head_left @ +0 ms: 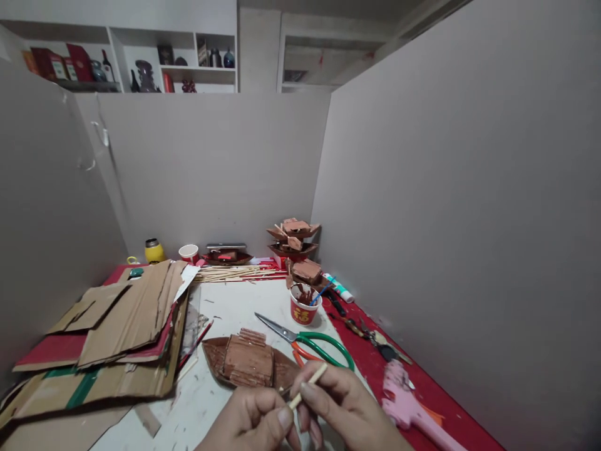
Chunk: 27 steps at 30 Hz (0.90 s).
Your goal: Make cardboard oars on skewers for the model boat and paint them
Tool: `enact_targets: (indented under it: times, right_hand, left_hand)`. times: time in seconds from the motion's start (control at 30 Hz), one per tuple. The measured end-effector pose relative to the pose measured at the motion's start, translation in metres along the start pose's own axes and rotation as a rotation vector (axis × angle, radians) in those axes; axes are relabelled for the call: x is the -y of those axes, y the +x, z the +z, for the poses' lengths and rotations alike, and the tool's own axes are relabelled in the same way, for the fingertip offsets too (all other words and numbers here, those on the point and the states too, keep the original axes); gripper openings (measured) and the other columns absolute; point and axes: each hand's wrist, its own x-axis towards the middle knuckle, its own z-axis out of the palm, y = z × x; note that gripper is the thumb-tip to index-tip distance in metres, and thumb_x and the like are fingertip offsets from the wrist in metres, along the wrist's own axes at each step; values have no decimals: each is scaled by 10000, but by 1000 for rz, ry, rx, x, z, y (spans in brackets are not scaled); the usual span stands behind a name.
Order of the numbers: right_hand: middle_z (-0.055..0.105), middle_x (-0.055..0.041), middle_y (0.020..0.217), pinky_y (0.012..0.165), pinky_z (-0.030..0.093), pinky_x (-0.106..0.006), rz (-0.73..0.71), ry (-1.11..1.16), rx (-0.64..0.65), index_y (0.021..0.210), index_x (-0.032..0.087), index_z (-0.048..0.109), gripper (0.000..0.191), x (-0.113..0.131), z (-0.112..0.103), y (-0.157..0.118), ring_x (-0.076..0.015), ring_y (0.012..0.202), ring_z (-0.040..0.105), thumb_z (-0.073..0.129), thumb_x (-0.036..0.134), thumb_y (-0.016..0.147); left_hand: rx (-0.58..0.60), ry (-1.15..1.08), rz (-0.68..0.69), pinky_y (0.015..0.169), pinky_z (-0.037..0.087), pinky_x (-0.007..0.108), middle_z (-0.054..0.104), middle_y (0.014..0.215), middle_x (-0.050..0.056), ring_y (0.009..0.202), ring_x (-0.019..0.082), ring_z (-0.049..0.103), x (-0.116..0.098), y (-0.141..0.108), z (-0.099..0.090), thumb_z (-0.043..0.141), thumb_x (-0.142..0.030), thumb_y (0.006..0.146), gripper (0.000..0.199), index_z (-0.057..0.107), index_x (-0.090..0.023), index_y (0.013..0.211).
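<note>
Between my two hands, near the bottom of the head view, is a short pale wooden stick (307,386). My left hand (256,419) pinches its lower end with thumb and finger. Higher up the stick, my right hand (340,404) has its thumb and fingertips closed on it. Just beyond my hands a brown model boat (248,360) with a ridged cabin lies on the white board; my fingers hide part of its right end. Scissors (305,341) with green and orange handles rest behind the boat, their blades pointing to the far left.
Torn cardboard sheets (136,307) are piled at left. A paper cup (304,305) with brown paint stands beyond the scissors. Thin sticks (235,274) lie at the back, near stacked model boats (293,241). A pink glue gun (408,401) lies on the red cloth at right. Grey partitions enclose the table.
</note>
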Motion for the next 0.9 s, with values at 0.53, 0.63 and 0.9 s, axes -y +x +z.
enact_targets:
  times: [0.53,0.63,0.9]
  right_hand:
    - [607,3,569,462,397,-209,-143,130,-441,805,164,648,330,16,-1,-5,-91,446,511,706,488,784]
    - [579,16,541,431,381,-186,-199,197,-554,754,174,641,331,21,-6,-2,-80,439,478,742,489,745]
    - [511,37,460,368,275,-163,-66,216,-636,707,171,604,435,15,-10,5,-48,370,370,773,569,655]
  left_hand:
    - [-317,292,-139,427,164,237,316,451,-67,421,71,267,-5,-9,-5,525,-654,798,532,564,-163,597]
    - [-345,256,-157,404,176,227,338,417,-70,385,71,292,-8,-11,-5,517,-666,793,529,562,-167,625]
    - [-700,57,4,440,397,215,616,582,2,435,102,518,-78,63,-78,665,-309,822,185,612,-132,829]
